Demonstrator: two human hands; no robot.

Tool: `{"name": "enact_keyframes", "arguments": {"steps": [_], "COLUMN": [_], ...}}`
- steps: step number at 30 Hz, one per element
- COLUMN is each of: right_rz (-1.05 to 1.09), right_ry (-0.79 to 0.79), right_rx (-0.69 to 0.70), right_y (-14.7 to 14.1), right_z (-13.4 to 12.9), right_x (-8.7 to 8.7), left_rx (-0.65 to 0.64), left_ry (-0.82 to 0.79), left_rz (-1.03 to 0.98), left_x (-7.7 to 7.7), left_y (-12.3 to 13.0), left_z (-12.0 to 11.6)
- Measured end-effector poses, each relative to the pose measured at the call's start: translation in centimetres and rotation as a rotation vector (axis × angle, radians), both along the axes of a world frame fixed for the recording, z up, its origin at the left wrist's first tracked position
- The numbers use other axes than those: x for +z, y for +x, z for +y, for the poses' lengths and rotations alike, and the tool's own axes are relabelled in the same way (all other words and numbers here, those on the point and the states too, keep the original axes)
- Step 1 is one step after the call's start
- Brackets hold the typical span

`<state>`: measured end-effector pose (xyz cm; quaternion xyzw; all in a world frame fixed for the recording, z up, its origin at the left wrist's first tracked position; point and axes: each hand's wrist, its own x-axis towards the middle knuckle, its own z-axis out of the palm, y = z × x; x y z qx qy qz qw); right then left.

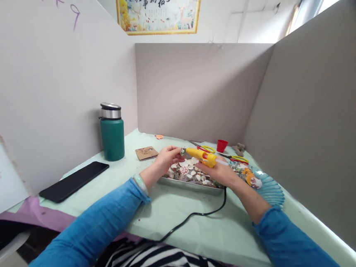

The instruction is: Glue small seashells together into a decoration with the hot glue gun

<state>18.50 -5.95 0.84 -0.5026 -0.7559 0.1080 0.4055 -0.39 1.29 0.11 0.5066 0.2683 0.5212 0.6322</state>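
Note:
My right hand is wrapped round a yellow hot glue gun, whose nozzle points left. My left hand pinches a small greenish piece at the nozzle's tip; what exactly it is cannot be made out. Both hands are above a metal tray that holds many shells. A black cord runs from the gun's handle down to the table's front edge. Right of my right hand lies a blue shell-shaped dish with orange and white pieces on it.
A green bottle and a black phone are at the left. Behind the tray are a brown card, an orange piece, two pairs of scissors and a red cup. Grey partitions enclose the table.

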Motion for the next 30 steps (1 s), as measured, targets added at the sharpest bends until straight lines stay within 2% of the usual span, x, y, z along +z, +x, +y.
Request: {"name": "enact_keyframes", "arguments": {"steps": [8, 13, 24, 30], "right_rz": [-0.054, -0.089, -0.078, -0.008], "right_ry": [0.105, 0.109, 0.025, -0.208], "right_rx": [0.038, 0.036, 0.029, -0.024], "right_y": [0.27, 0.42, 0.2, 0.34], "right_z": [0.21, 0.32, -0.47, -0.62], "right_x": [-0.31, -0.41, 0.36, 0.44], "left_rx": [-0.019, -0.038, -0.052, 0.05], "left_ry": [-0.032, -0.037, -0.046, 0.045], "left_rz": [-0.005, -0.009, -0.02, 0.044], "left_x": [0.07, -0.01, 0.02, 0.01], "left_y": [-0.03, -0.11, -0.21, 0.09], "left_z": [-0.01, 0.13, -0.02, -0.08]}}
